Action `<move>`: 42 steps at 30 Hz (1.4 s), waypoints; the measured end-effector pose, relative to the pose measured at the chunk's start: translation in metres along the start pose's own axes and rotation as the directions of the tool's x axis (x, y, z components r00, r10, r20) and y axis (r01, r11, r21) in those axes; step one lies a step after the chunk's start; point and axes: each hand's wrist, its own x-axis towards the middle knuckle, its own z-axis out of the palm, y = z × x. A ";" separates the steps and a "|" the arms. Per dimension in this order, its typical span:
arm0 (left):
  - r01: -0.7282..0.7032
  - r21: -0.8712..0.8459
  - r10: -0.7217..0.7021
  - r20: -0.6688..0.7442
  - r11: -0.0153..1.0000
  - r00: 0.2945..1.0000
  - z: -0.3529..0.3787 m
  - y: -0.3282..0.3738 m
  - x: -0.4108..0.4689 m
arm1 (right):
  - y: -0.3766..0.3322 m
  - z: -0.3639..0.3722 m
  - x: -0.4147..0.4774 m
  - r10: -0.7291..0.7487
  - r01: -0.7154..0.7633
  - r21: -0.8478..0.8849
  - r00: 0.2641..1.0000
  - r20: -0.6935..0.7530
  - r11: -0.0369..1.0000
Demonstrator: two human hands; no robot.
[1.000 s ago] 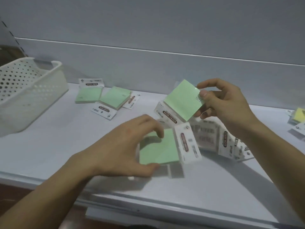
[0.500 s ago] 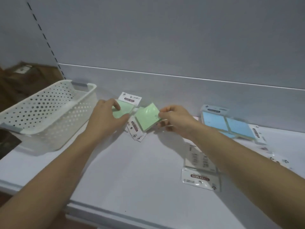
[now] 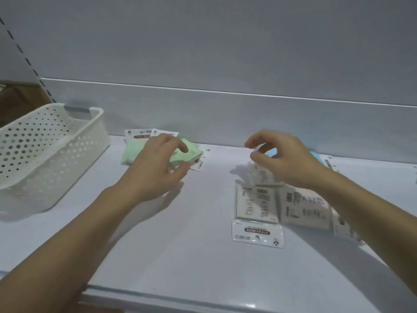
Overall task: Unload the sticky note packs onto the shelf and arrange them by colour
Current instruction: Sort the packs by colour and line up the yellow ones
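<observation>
Several green sticky note packs lie in a loose overlapping pile at the back of the white shelf, right of the basket. My left hand hovers over that pile, fingers apart, fingertips at the topmost green pack. Several packs lie face down at centre right, white printed backs up, one header reading STICKY NOTE. My right hand is just above them, fingers curled and apart, thumb close to a blurred pack. Blue packs show behind this hand.
An empty white perforated basket stands at the left on the shelf. The grey back panel rises right behind the packs. The shelf's front edge runs below my forearms. More pack edges peek out at the right.
Both hands set their green packs down on the pile at the back left. My right hand then let go and moved right, over the face-down packs.
</observation>
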 end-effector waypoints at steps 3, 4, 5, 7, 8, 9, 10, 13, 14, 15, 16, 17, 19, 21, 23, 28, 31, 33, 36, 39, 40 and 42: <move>-0.150 0.016 0.148 0.085 0.989 0.985 0.010 0.030 0.006 | 0.018 -0.027 -0.028 -0.027 0.034 -0.154 0.998 0.050 0.987; -0.197 0.018 0.193 0.118 0.980 0.974 0.013 0.040 0.007 | 0.024 -0.034 -0.037 -0.035 0.049 -0.207 0.997 0.074 0.977; -0.242 0.007 0.238 0.155 0.970 0.959 0.016 0.050 0.008 | 0.029 -0.039 -0.046 -0.043 0.067 -0.251 0.994 0.101 0.966; -0.337 -0.050 0.338 0.251 0.940 0.907 0.022 0.068 0.008 | 0.035 -0.048 -0.061 -0.054 0.110 -0.323 0.983 0.176 0.940; -0.382 -0.076 0.386 0.310 0.921 0.869 0.026 0.077 0.008 | 0.037 -0.050 -0.068 -0.057 0.137 -0.343 0.971 0.234 0.929; -0.421 -0.087 0.422 0.370 0.903 0.828 0.030 0.084 0.008 | 0.038 -0.051 -0.074 -0.061 0.168 -0.354 0.953 0.295 0.920; -0.454 -0.078 0.442 0.426 0.888 0.790 0.036 0.091 0.008 | 0.041 -0.051 -0.079 -0.066 0.202 -0.372 0.936 0.347 0.906; -0.481 -0.013 0.410 0.542 0.877 0.733 0.052 0.101 0.006 | 0.050 -0.047 -0.091 -0.037 0.249 -0.485 0.913 0.405 0.839; -0.467 -0.014 0.396 0.550 0.884 0.735 0.055 0.101 0.004 | 0.052 -0.045 -0.093 -0.044 0.258 -0.497 0.915 0.401 0.829; -0.452 -0.028 0.395 0.538 0.891 0.745 0.057 0.099 0.003 | 0.055 -0.044 -0.094 -0.070 0.272 -0.489 0.917 0.392 0.829; -0.447 -0.041 0.403 0.509 0.894 0.760 0.058 0.098 0.002 | 0.056 -0.045 -0.094 -0.098 0.285 -0.471 0.919 0.383 0.835; -0.449 -0.044 0.414 0.475 0.892 0.776 0.059 0.097 0.001 | 0.057 -0.047 -0.093 -0.118 0.292 -0.449 0.919 0.376 0.845; -0.452 -0.031 0.423 0.411 0.892 0.807 0.062 0.096 -0.004 | 0.058 -0.051 -0.091 -0.131 0.274 -0.381 0.923 0.361 0.883; -0.411 -0.066 0.407 0.355 0.909 0.842 0.066 0.095 -0.009 | 0.061 -0.055 -0.089 -0.132 0.215 -0.264 0.944 0.301 0.940; -0.343 -0.182 0.384 0.311 0.922 0.869 0.066 0.095 -0.011 | 0.065 -0.055 -0.088 -0.135 0.159 -0.096 0.966 0.221 0.983; -0.217 -0.381 0.302 0.179 0.899 0.936 0.063 0.092 -0.006 | 0.071 -0.051 -0.088 -0.112 0.100 0.166 0.992 0.063 0.981; 0.009 -0.645 0.151 0.193 0.764 0.969 0.069 0.098 -0.007 | 0.074 -0.047 -0.092 -0.116 0.123 0.205 0.992 -0.046 0.971; 0.098 -0.768 0.059 0.174 0.632 0.983 0.072 0.105 -0.005 | 0.074 -0.044 -0.094 -0.105 0.130 0.230 0.988 -0.118 0.965; 0.124 -0.735 -0.043 0.128 0.667 0.991 0.078 0.113 0.000 | 0.074 -0.044 -0.095 -0.054 0.118 0.327 0.978 -0.199 0.938; 0.276 -0.779 -0.172 0.216 0.562 0.961 0.077 0.115 0.002 | 0.075 -0.046 -0.092 0.012 0.080 0.390 0.974 -0.228 0.918; 0.319 -0.808 -0.213 0.243 0.495 0.946 0.078 0.115 0.003 | 0.075 -0.048 -0.091 0.043 0.059 0.421 0.973 -0.227 0.905; 0.406 -0.878 -0.305 0.325 0.255 0.895 0.081 0.121 0.007 | 0.077 -0.052 -0.091 0.115 0.014 0.515 0.969 -0.219 0.857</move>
